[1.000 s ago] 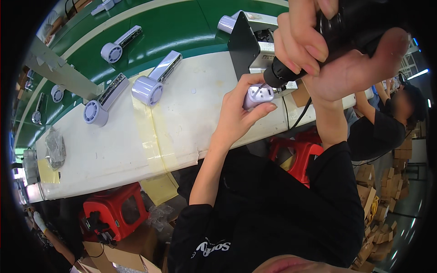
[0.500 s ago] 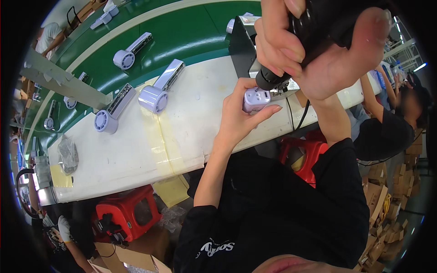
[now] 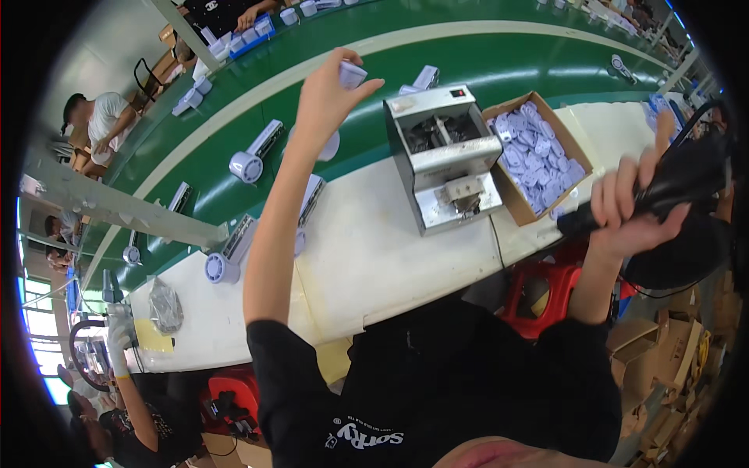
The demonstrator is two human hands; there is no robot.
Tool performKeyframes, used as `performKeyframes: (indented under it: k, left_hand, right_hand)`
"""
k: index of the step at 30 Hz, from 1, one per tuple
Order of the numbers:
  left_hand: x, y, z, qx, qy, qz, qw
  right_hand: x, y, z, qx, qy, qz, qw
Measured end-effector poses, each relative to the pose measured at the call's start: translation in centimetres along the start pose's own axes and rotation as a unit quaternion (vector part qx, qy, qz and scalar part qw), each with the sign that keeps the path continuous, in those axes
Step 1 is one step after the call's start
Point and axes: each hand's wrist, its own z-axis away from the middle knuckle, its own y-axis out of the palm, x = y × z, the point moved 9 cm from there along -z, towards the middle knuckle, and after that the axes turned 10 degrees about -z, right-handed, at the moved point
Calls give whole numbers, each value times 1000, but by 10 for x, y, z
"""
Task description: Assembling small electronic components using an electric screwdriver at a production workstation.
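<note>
My left hand (image 3: 324, 101) is raised over the green conveyor belt, closed round a lavender handheld fan (image 3: 353, 76). Only the handle end shows clearly; a round part appears behind my wrist. On the right, my right hand (image 3: 628, 210) grips a black power screwdriver (image 3: 581, 222), its tip pointing left beyond the box of parts. Between my hands stands a metal screw feeder (image 3: 445, 156) on the white table. One lavender fan (image 3: 224, 264) lies at the table's far edge, left of my forearm. Another fan (image 3: 248, 164) rests on the belt.
A cardboard box (image 3: 573, 144) of lavender plastic parts stands right of the feeder. On the table's left are a crumpled plastic bag (image 3: 165, 306) and a gloved co-worker's hand (image 3: 118, 343). Red stools (image 3: 538, 296) stand below. A grey post (image 3: 117, 207) crosses at left.
My left hand has carried the fan from beside the feeder up and left over the belt. My right hand has drawn the screwdriver away to the right and down. The view has shifted.
</note>
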Motion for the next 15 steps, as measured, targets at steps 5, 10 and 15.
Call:
performKeyframes:
  k: [5,10,15]
  left_hand:
    - [67,138,-69,200,-28,-119,972]
    - [34,223,-88,379,-25,-84,921]
    - [42,213,-80,361,-51,-38,930]
  right_hand:
    - [24,-94,113,-187,20,26,982]
    - [87,-141,238,-394,9,117,912]
    - [81,-150,254,-488,-5,159,858]
